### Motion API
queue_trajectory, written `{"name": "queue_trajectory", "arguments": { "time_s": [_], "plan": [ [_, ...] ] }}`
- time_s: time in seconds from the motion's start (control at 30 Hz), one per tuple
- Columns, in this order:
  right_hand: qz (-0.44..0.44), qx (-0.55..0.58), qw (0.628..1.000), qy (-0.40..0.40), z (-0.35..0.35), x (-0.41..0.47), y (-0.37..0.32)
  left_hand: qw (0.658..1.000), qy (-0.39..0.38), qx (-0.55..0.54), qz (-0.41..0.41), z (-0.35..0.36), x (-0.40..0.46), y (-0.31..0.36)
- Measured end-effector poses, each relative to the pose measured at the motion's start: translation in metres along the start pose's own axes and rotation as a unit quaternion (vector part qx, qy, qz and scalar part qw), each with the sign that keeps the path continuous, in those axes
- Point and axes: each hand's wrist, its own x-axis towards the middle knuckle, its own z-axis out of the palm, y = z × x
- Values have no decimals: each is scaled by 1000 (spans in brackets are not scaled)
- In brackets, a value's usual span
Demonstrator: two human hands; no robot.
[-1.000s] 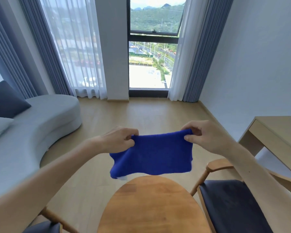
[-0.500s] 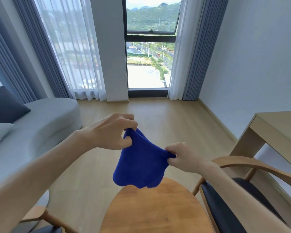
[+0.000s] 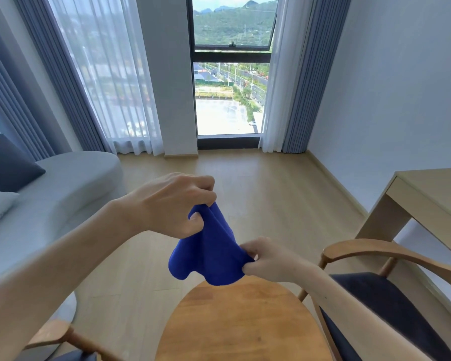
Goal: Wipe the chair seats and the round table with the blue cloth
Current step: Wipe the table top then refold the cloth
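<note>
You have gathered the blue cloth (image 3: 211,252), stretched flat a second ago, into folds. Both hands pinch it, left hand (image 3: 176,204) above right hand (image 3: 264,259); wiping hasn't begun.

Blue cloth (image 3: 211,254) — brown round table (image 3: 242,324), navy chair seat (image 3: 391,308)

Daylit window (image 3: 229,74), blue curtains (image 3: 297,82), grey sofa (image 3: 63,183), wood floor (image 3: 271,194).

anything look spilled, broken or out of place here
Nothing stands out. The blue cloth hangs bunched between both hands above the round table, whose top shows no spill. The chair seat on the right looks intact.
</note>
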Motion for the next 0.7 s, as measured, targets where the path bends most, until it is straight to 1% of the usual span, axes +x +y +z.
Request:
{"name": "queue_trajectory", "arguments": {
  "time_s": [0.1,0.2,0.27,0.37,0.43,0.53,0.6,0.7],
  "plan": [
    [-19,8,998,54,4,5,5,1000,16,-5,16,-2,-1,2],
    [-43,-19,995,88,5,9,10,999,33,-10,38,-3,-2,6],
    [-68,-16,996,60,0,10,10,998,43,-13,53,-4,-4,8],
    [-104,46,993,-20,-5,7,6,996,48,-19,67,-6,-6,9],
    [-114,59,992,-10,-6,5,6,997,41,-21,66,-6,-9,7],
    [-131,-3,990,48,-13,1,11,999,24,-20,37,-5,-17,-4],
    [-156,-57,983,83,-24,-3,13,1000,2,-21,-9,-1,-24,-16],
    [-197,-93,970,106,-41,-7,7,995,-45,-50,-73,12,-33,-32]
  ]
}}
